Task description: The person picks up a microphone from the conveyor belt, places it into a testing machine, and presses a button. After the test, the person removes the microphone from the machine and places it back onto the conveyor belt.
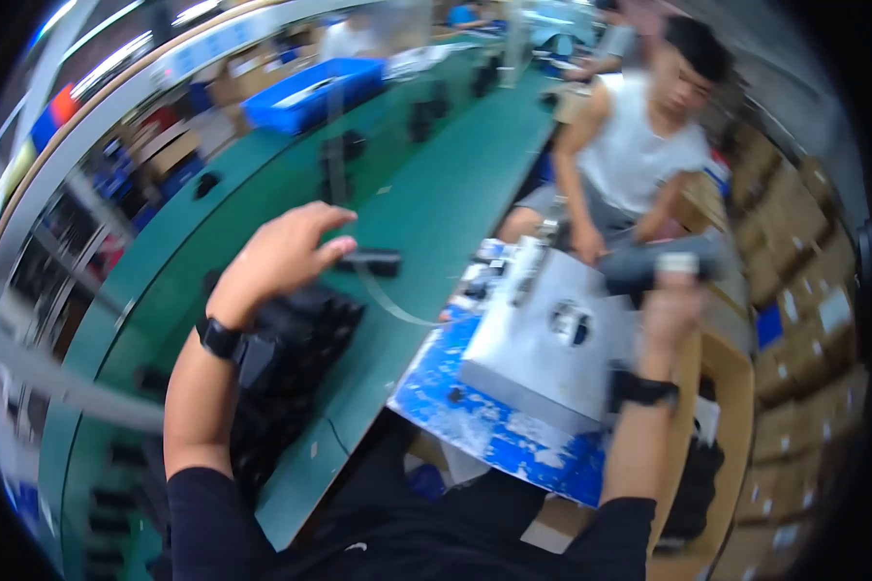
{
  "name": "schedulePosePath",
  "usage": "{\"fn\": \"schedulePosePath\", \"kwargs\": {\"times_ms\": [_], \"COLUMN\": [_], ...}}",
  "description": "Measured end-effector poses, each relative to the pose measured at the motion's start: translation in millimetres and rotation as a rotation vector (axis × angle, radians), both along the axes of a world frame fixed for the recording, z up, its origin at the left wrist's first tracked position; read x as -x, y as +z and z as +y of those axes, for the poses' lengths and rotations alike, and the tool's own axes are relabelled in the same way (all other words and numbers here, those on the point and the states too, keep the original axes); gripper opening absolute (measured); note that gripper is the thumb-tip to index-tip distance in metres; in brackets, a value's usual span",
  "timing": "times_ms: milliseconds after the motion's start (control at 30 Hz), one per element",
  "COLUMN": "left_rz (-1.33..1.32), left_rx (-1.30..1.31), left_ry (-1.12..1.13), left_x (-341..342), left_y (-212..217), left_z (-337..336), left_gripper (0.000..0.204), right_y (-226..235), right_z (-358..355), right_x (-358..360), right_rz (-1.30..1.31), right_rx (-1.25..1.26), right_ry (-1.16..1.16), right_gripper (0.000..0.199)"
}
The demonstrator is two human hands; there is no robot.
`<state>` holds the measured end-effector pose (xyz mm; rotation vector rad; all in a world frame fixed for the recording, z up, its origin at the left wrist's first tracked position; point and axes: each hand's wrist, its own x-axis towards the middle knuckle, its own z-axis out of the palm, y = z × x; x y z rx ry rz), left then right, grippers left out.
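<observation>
My left hand (286, 250) is over the green bench, fingers stretched and thumb apart, with nothing in it. Just beyond its thumb lies a short black cylinder (378, 261). Below the wrist is a heap of black parts (305, 334), blurred. On the right, my right hand (673, 312) is raised and closed around a dark grey cylinder (639, 269); a pale patch shows by the fingers. Motion smears this hand. Between my hands stands a silver metal box (523, 353) with a round dark marking, on a worn blue board (446, 387).
A co-worker (639, 145) in a white sleeveless top sits across at the right. A blue bin (310, 97) stands at the far left of the green bench (446, 189). A yellow-brown container (736, 426) and stacked cartons (794, 387) line the right. A clear tube (378, 300) curves above the bench.
</observation>
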<state>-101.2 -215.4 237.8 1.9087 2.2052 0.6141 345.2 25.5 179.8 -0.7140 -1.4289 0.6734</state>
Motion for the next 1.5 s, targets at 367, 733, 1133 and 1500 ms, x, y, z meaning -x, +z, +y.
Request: {"fn": "schedulePosePath", "kwargs": {"times_ms": [367, 733, 1133, 1500], "left_rz": [0.135, 0.157, 0.214, 0.244], "left_rx": [0.243, 0.066, 0.054, -0.591], "left_ry": [0.601, 0.489, 0.521, -0.237], "left_x": [205, 225, 212, -59], "left_y": [-147, -179, -147, 59], "left_z": [-147, -140, -137, -83], "left_gripper": [0.069, 0.04, 0.034, 0.038], "right_y": [63, -125, -73, 27], "right_z": [-163, -172, -153, -201], "right_x": [383, 596, 483, 245], "right_rz": [-0.156, -0.852, -0.604, -0.385], "right_rx": [-0.203, -0.235, -0.393, -0.264], "right_ry": [0.586, 0.694, 0.607, 0.416], "right_gripper": [0.064, 0.057, 0.07, 0.067]}}
